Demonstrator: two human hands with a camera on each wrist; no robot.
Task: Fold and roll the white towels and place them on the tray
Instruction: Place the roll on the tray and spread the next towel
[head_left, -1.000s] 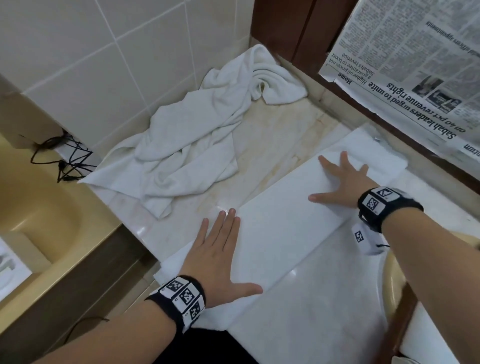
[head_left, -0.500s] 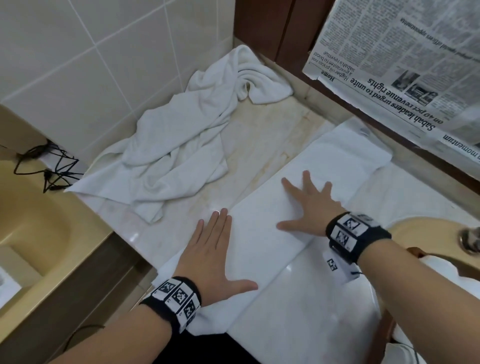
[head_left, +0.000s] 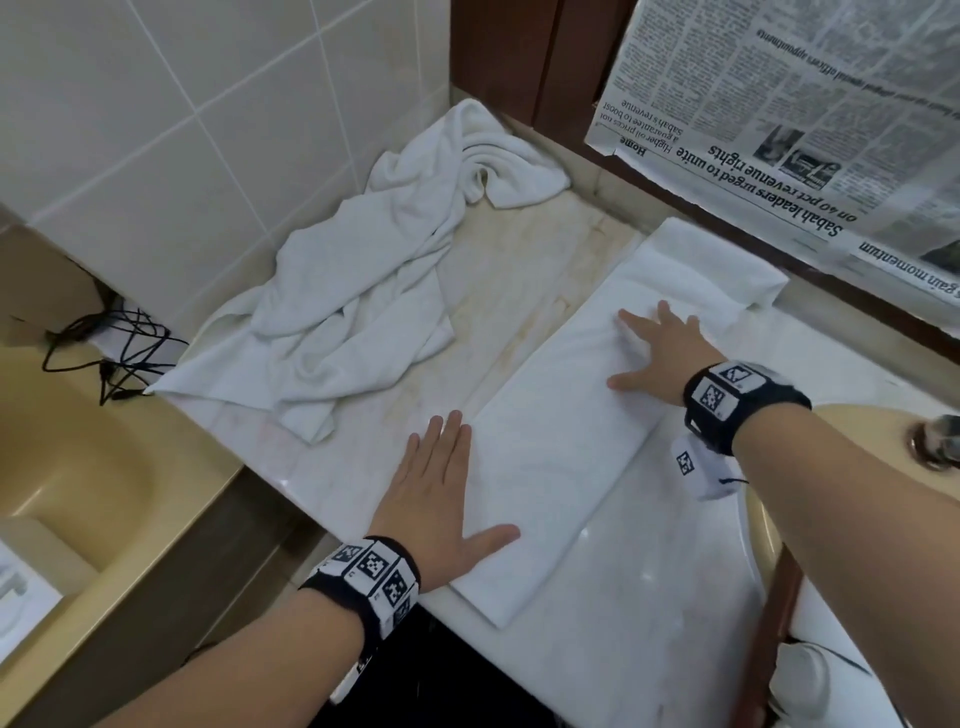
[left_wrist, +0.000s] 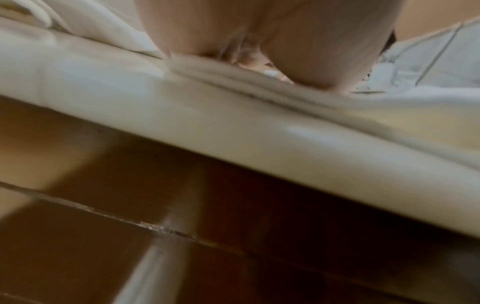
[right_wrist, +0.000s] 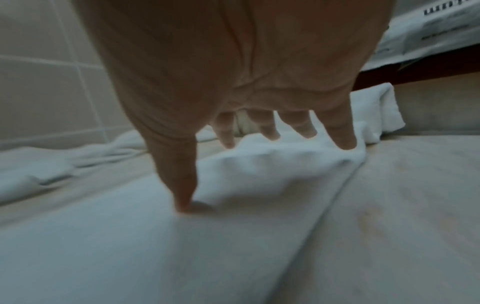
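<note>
We press both flat, unclenched hands, left (head_left: 441, 499) and right (head_left: 657, 353), on one folded towel (head_left: 561, 457); rolling remains, second towel (head_left: 363, 291) lies crumpled, tray unseen.

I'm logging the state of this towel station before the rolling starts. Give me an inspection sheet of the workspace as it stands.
Surface: marble counter, stained, otherwise bare in the middle.
Job's things: folded towel lying flat as a long strip; crumpled towel heaped against the wall; no tray seen.
Clutter: nothing seen.
Hands: left hand and right hand both flat on the folded towel, fingers straight.
Cables: black cables tangled at the counter's left end.
Surroundings: tiled wall, newspaper, beige basin.
</note>
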